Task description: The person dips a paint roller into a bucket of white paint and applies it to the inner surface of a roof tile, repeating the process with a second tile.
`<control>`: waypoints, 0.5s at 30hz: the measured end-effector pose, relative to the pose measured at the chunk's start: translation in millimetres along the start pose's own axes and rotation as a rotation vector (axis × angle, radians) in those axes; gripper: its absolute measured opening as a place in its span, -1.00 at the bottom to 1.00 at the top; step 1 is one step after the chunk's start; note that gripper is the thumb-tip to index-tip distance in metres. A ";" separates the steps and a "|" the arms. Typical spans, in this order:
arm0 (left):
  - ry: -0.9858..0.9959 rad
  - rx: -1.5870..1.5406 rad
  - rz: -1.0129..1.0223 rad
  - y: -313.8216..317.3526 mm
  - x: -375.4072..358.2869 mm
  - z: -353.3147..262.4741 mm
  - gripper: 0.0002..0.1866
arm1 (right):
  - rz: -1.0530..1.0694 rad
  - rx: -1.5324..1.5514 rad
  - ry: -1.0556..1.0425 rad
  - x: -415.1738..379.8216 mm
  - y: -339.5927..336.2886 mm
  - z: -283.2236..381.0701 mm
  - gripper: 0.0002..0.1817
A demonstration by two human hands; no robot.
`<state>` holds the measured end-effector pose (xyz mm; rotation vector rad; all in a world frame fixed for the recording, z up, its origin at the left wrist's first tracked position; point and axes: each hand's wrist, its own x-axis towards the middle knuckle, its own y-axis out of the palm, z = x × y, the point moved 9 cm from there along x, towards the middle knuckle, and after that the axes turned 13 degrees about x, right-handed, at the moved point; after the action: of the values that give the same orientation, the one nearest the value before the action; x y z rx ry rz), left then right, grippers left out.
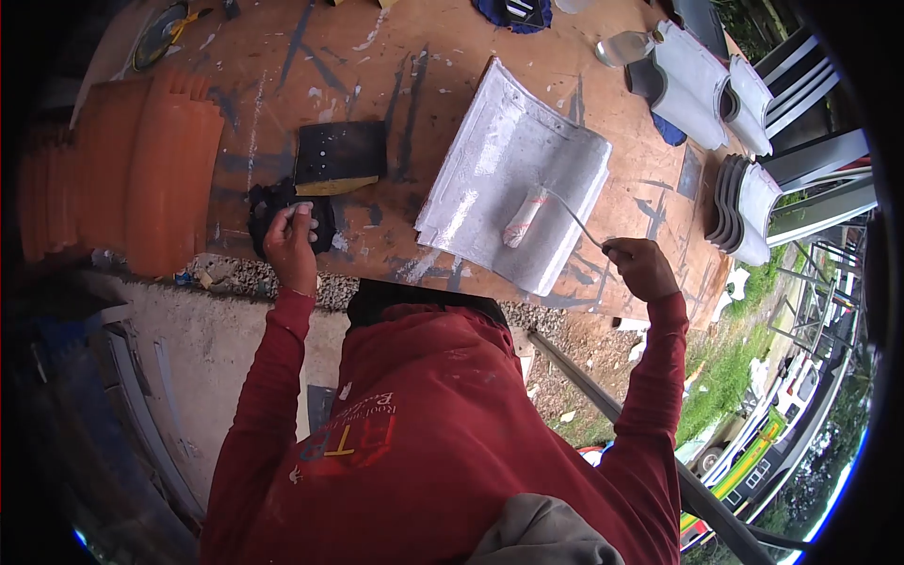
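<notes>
My right hand [642, 267] is closed round the handle of a small paint roller [584, 222]. The roller's pale sleeve [524, 218] lies on a curved roof tile [485, 141] coated in whitish grey, with wet-looking glossy patches on its left side. To the left, my left hand [291, 243] has its thumb and fingers pressed together beside a crumpled black cloth or bag [266, 209]; what it pinches, if anything, I cannot make out. Just beyond it lies a flat black square [341, 151] with a yellowish front edge.
Orange roof tiles [151, 179] are stacked at the left of the paint-streaked wooden table [414, 94]. Coated tiles [692, 85] and another tile stack [749, 207] line the right edge, near a clear bottle [626, 47]. A round black-rimmed thing [160, 36] lies far left.
</notes>
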<state>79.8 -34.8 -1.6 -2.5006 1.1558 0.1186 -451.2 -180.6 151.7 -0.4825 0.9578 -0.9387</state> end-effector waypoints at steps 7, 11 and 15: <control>-0.068 0.049 -0.130 -0.7 -58.2 2.7 -0.75 | -0.086 0.129 -0.252 40.0 53.4 45.9 -0.78; -0.118 0.013 -0.199 4.0 -84.4 -0.5 -0.76 | -0.027 -0.059 -0.110 16.2 4.1 1.1 -0.80; 0.015 0.083 -0.244 15.9 -96.4 -19.9 -0.75 | -0.014 -0.139 -0.103 -22.9 -69.6 -2.6 -0.80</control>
<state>2.8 17.5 34.3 -2.5480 0.8342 -0.0134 -490.8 -198.1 210.9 -0.6501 0.9307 -0.8545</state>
